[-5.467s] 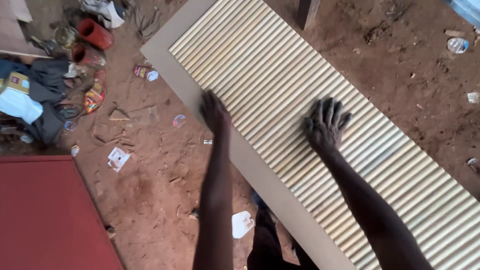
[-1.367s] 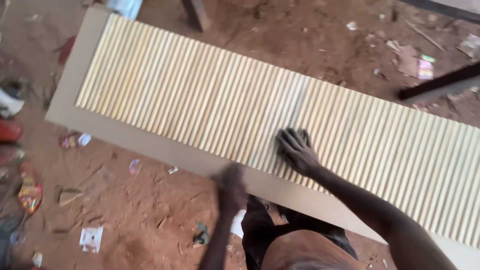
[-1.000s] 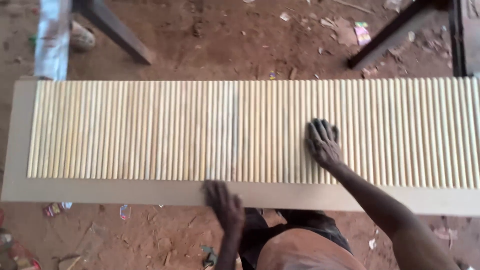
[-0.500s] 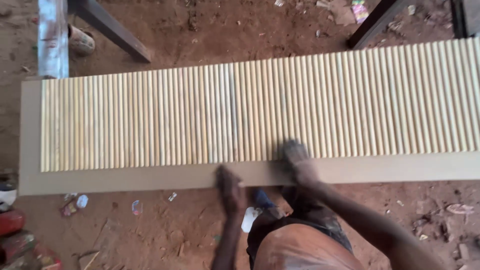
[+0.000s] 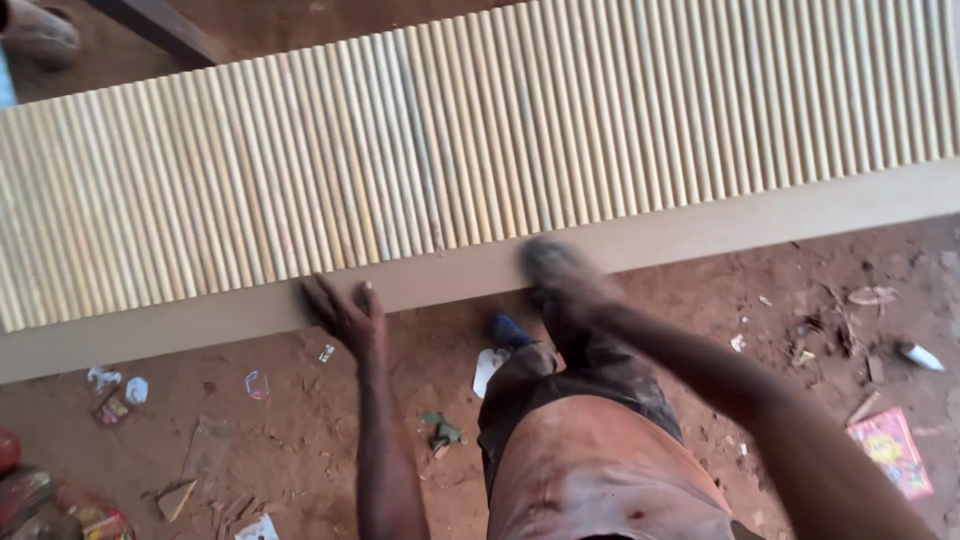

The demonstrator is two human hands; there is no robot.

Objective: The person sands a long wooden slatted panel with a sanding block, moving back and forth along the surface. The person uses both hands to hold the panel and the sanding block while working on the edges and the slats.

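Both hands are resting on the fluted wooden panel's (image 5: 480, 150) plain near edge: left hand (image 5: 345, 315) with fingers spread flat, right hand (image 5: 560, 275) blurred, its fingers' spread unclear; neither is grasping anything.

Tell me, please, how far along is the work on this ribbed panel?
Done, by the look: round wooden slats cover the panel side by side, with no gap in view. In hand: the left hand lies open on the bare flat edge near the person, and the right hand, blurred, sits at that same edge. Left: that edge strip carries no slats. The panel's ends are out of view.
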